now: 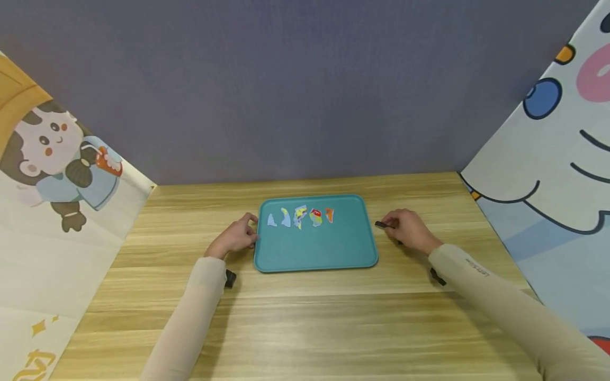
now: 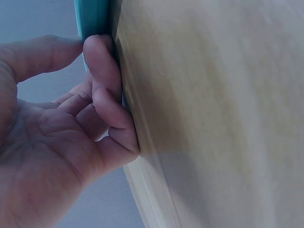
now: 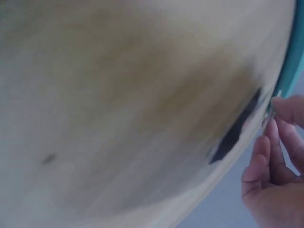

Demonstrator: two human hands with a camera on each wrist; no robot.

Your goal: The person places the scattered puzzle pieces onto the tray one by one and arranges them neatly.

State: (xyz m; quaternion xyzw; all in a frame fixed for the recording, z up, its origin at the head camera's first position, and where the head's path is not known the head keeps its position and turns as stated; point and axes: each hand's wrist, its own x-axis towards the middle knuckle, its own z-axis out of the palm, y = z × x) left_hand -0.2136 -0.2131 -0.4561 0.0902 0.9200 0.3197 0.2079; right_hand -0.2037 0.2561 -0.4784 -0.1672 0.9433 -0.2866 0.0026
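Observation:
On the table lies a teal tray (image 1: 316,246), with several small irregular coloured pieces (image 1: 299,216) in a row across its upper part. My left hand (image 1: 236,234) is at the tray's left edge. In the left wrist view its thumb and curled index finger (image 2: 102,61) pinch the tray rim (image 2: 92,19). To the right of the tray, my right hand (image 1: 409,228) pinches a small thin dark piece (image 1: 381,225). That piece shows a pale edge (image 3: 274,111) between thumb and fingers in the right wrist view. A dark flat piece (image 3: 235,135) lies on the table beside that hand.
The wood-grain table (image 1: 310,328) meets a grey-purple partition (image 1: 305,95) at the back. Cartoon-printed panels flank it on the left (image 1: 71,222) and right (image 1: 538,159). Black wrist-camera parts (image 1: 230,279) show by the sleeves.

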